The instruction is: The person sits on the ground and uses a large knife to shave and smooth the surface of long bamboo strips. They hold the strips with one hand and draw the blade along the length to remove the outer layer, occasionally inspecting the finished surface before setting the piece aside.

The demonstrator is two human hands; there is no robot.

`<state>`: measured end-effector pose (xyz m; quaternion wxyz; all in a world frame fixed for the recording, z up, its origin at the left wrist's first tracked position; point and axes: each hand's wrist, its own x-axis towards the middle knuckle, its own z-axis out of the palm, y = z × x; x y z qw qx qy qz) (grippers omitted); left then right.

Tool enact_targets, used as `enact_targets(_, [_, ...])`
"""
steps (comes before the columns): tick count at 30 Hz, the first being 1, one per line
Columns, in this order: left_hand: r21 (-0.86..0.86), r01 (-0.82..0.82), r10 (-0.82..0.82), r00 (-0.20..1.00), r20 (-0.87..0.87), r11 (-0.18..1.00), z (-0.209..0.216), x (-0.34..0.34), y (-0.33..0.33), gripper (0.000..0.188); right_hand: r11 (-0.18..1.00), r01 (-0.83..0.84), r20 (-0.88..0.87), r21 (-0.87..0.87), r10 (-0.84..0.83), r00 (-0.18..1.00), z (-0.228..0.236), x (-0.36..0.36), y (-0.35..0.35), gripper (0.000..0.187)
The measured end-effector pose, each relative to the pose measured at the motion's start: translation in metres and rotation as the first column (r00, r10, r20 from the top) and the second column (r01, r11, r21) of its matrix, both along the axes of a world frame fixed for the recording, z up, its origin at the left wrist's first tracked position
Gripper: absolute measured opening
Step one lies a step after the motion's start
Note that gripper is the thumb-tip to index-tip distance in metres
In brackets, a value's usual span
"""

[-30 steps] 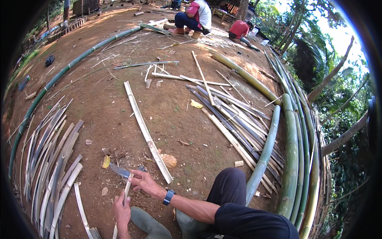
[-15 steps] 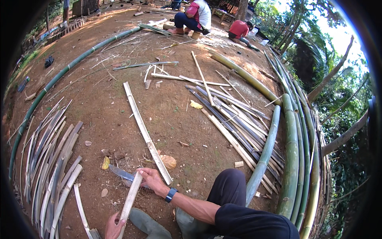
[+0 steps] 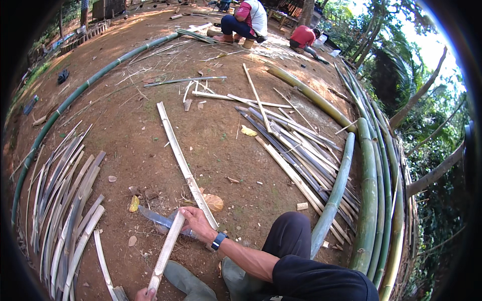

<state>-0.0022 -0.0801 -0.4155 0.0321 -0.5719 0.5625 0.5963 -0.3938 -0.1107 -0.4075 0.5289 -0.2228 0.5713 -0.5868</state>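
Observation:
A split bamboo strip [image 3: 166,251] slants between my two hands, its pale inner face turned up. My right hand [image 3: 200,224], with a dark watch on the wrist, grips the upper end, thumb on the strip. At the bottom edge my left hand [image 3: 145,294] holds the lower end; most of that hand is cut off by the frame. Beneath the strip and the right hand, a machete [image 3: 156,218] rests on the soil, its blade pointing left and its handle hidden. Just beyond the right hand lies a longer split bamboo piece [image 3: 178,155].
Bamboo strips [image 3: 65,215] are heaped at left, and another pile [image 3: 296,150] lies ahead to the right. Thick green poles [image 3: 368,195] line the right side. A long green pole [image 3: 85,85] curves along the left. Two people, one squatting [image 3: 246,22], are farther off.
The strip has shifted slightly up and right at its upper end, along with my right hand. My left hand has slid lower, nearer the frame's bottom edge. The machete stays put.

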Motion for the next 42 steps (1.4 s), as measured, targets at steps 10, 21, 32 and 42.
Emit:
enact_targets(10, [-0.173, -0.004, 0.024, 0.993, 0.112, 0.985, 0.047, -0.051, -0.017, 0.06, 0.995, 0.096, 0.22, 0.012, -0.097, 0.971, 0.033, -0.028, -0.007, 0.035])
enact_targets(21, [-0.14, -0.016, 0.027, 0.997, 0.077, 0.99, 0.05, -0.077, -0.016, 0.061, 0.991, 0.124, 0.235, -0.057, -0.107, 0.966, 0.019, -0.049, -0.009, 0.04])
enact_targets(32, [-0.249, -0.066, 0.085, 0.994, 0.066, 0.966, 0.05, -0.088, -0.018, 0.048, 0.986, 0.155, 0.15, -0.065, -0.143, 0.978, 0.025, -0.049, -0.009, 0.039])
enact_targets(42, [-0.553, -0.101, 0.224, 0.961, 0.16, 0.827, 0.085, -0.082, -0.044, 0.017, 0.987, 0.157, 0.354, 0.041, -0.161, 0.921, 0.003, -0.046, -0.003, 0.028])
